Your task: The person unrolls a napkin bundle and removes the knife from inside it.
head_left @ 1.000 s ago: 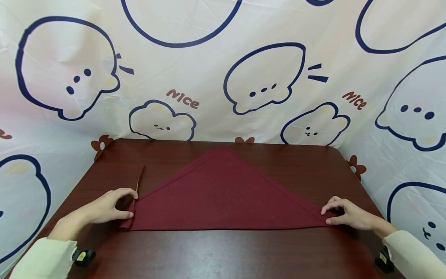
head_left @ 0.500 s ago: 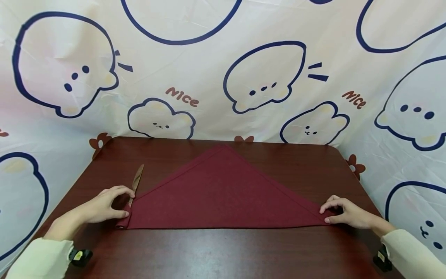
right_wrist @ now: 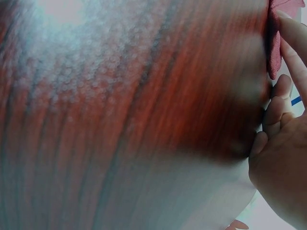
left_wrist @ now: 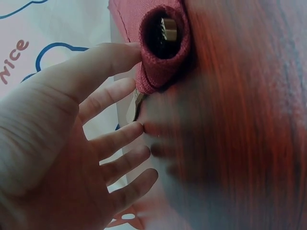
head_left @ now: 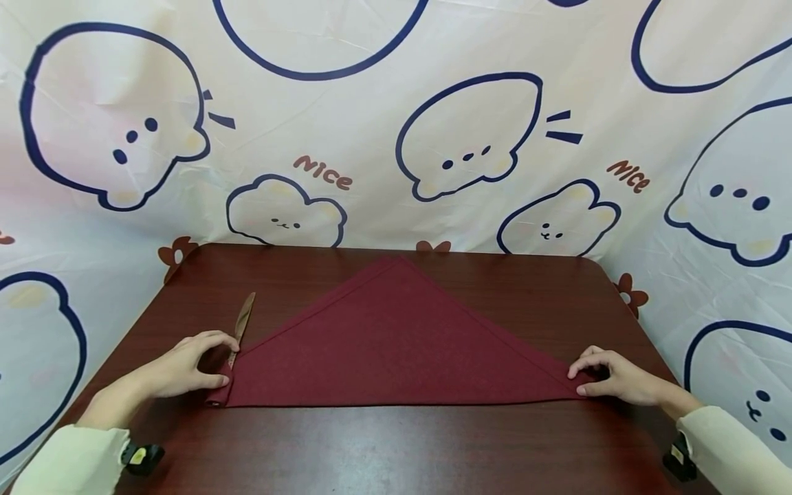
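Observation:
A maroon cloth napkin (head_left: 402, 337) lies in a wide triangle on the table, its point away from me. Its left corner is wound into a small roll (head_left: 218, 397). From the roll's far end sticks the blade of a gold-coloured table knife (head_left: 245, 317). In the left wrist view, a gold handle end (left_wrist: 170, 29) shows inside the open tube. My left hand (head_left: 179, 368) holds the roll with thumb and index finger, the other fingers spread beside it. My right hand (head_left: 621, 378) holds the napkin's right corner between thumb and index finger.
The dark brown wooden table (head_left: 396, 447) carries the napkin. Behind and on both sides hangs a pale curtain (head_left: 371, 124) printed with cartoon outlines. Dark wrist cameras are strapped near both pale sleeves.
My left hand and the roll have shifted slightly left since a second ago. The knife blade has turned from edge-on to showing its flat side. My right hand has stayed nearly still.

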`<state>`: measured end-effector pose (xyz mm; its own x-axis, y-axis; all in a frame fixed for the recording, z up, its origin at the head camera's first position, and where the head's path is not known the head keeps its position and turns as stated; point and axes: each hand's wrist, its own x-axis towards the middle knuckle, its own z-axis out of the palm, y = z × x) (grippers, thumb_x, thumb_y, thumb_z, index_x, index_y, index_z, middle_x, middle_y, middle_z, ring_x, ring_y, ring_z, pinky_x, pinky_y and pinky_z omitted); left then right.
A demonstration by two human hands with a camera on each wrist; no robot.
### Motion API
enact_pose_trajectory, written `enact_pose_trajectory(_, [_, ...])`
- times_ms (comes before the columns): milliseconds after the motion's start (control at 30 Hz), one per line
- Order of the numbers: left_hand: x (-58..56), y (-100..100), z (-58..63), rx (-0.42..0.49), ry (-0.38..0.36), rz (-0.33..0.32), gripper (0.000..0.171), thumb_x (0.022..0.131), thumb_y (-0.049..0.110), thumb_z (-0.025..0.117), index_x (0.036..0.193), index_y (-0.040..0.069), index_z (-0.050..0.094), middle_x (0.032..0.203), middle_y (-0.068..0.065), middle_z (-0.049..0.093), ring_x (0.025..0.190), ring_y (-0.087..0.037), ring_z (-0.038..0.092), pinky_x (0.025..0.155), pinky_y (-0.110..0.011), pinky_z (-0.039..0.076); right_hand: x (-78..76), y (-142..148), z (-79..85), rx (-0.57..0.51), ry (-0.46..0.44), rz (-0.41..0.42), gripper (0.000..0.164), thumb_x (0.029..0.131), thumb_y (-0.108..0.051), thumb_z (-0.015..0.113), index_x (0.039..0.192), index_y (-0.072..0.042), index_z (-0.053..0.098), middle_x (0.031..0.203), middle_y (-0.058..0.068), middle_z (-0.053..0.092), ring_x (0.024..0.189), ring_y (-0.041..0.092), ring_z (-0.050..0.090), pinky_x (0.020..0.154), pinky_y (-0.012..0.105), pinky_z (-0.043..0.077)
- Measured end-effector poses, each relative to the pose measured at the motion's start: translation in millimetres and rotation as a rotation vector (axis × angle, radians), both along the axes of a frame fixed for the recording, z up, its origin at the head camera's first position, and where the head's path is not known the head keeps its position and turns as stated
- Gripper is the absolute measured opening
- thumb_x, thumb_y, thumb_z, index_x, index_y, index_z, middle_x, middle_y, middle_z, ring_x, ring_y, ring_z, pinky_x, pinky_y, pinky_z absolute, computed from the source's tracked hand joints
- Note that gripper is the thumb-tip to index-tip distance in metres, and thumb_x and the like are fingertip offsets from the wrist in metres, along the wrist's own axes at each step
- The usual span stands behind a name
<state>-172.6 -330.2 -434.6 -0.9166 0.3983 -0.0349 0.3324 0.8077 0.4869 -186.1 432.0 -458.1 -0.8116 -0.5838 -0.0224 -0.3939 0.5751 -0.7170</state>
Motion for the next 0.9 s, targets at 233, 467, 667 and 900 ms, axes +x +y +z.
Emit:
enact_pose_trajectory(233, [-0.3, 2, 0.6, -0.014, 0.007, -0.004, 0.042, 0.080, 0.024, 0.084, 0.116, 0.015, 0.063, 0.131, -0.023, 0.057, 0.123, -0.049, 0.048, 0.092, -0.070, 0.042, 0.5, 0, 1.2, 0.003, 0.000, -0.002, 0.016, 0.090, -0.011, 0.075, 0.105, -0.015, 0.073, 0.100, -0.001, 0.061, 0.096, 0.004, 0.052, 0.078, 0.022, 0.039])
enact_pose_trajectory(467, [0.3, 5, 0.4, -0.026, 0.001, -0.014, 0.040, 0.081, 0.023, 0.083, 0.115, 0.016, 0.064, 0.130, -0.019, 0.058, 0.124, -0.045, 0.051, 0.094, -0.065, 0.046, 0.6, 0, 2.5, 0.007, 0.008, -0.001, 0.016, 0.090, -0.012, 0.075, 0.105, -0.015, 0.073, 0.100, -0.001, 0.061, 0.096, 0.004, 0.052, 0.079, 0.022, 0.039])
enact_pose_trajectory(667, [3.6, 9, -0.9, -0.038, -0.013, -0.009, 0.041, 0.081, 0.029, 0.083, 0.115, 0.017, 0.064, 0.129, -0.018, 0.058, 0.120, -0.044, 0.051, 0.091, -0.064, 0.046, 0.3, 0, 1.2, -0.001, 0.005, 0.006, 0.015, 0.090, -0.011, 0.075, 0.105, -0.015, 0.073, 0.100, -0.001, 0.061, 0.096, 0.004, 0.052, 0.078, 0.023, 0.040])
enact_pose_trajectory(900, [7.3, 16, 1.3, -0.094, -0.046, 0.038, 0.046, 0.078, 0.037, 0.085, 0.114, 0.019, 0.062, 0.133, -0.022, 0.054, 0.120, -0.048, 0.048, 0.089, -0.065, 0.045, 0.8, 0, 0.5, -0.003, 0.007, 0.001, 0.015, 0.090, -0.011, 0.075, 0.105, -0.015, 0.073, 0.100, -0.001, 0.061, 0.096, 0.004, 0.052, 0.079, 0.022, 0.040])
